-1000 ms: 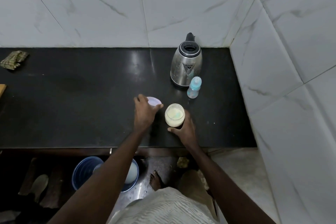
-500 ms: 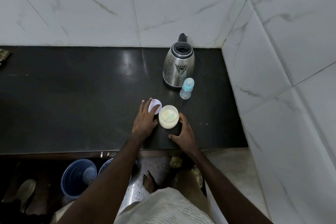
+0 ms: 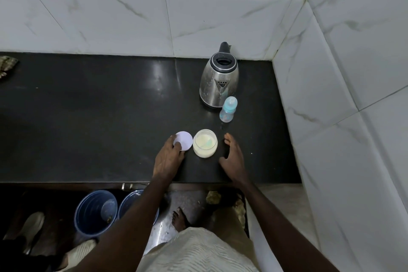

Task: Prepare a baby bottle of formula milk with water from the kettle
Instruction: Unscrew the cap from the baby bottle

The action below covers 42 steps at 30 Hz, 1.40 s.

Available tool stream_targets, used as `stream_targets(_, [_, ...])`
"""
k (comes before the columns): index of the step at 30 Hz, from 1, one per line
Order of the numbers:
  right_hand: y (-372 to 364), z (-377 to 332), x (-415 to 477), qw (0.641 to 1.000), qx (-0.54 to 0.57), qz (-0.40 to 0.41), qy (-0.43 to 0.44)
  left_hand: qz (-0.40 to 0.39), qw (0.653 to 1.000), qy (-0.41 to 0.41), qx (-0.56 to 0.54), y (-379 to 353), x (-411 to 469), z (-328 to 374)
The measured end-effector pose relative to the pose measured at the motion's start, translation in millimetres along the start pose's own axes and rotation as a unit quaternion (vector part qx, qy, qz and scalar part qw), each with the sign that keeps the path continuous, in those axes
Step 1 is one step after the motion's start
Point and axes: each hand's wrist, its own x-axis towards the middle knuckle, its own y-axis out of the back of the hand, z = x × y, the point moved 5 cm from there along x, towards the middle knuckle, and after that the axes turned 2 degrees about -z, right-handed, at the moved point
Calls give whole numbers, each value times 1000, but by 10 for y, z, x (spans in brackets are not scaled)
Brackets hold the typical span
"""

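Observation:
An open glass jar of pale formula powder (image 3: 204, 143) stands on the black counter (image 3: 88, 117) near its front edge. Its white round lid (image 3: 185, 139) lies flat just left of the jar. My left hand (image 3: 169, 159) has its fingertips on the lid's near-left edge. My right hand (image 3: 234, 157) is spread, empty, a small gap right of the jar. A baby bottle with a blue cap (image 3: 228, 109) stands upright behind the jar. The steel kettle (image 3: 218, 86) sits right behind the bottle, by the corner.
Tiled walls close the counter at the back and right. A crumpled cloth (image 3: 6, 64) lies at the far left. Below the front edge stand two blue buckets (image 3: 95, 212), beside my bare foot (image 3: 180, 218).
The lid has gone from my raised left hand down flat onto the counter beside the jar. My right hand has let go of the jar and drawn slightly right.

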Motion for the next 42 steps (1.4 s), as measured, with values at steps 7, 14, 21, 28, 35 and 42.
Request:
stream_targets(7, [356,-126,630,995,41,80,-46,83,995,-39,27,119,-120,132])
stream_targets(14, [417,-203,1180,995,48,82,0,128,984,-109,57,40,-426,494])
stream_targets(21, [393,-257,1301,996,42,79,-4,119,972,-193,63,-127,-498,729])
stream_targets(28, [395,-257,1314,995,25,96,-4,82,959,-265,48,-251,-445,841])
stream_targets(35, [471,-135,1059,995,16,93,-24,76,936,-344,11,-371,-483,1214])
stream_targets(42, [495,193,427,996,21,67,-54,-50,980,-90,-172,-610,-314,1545])
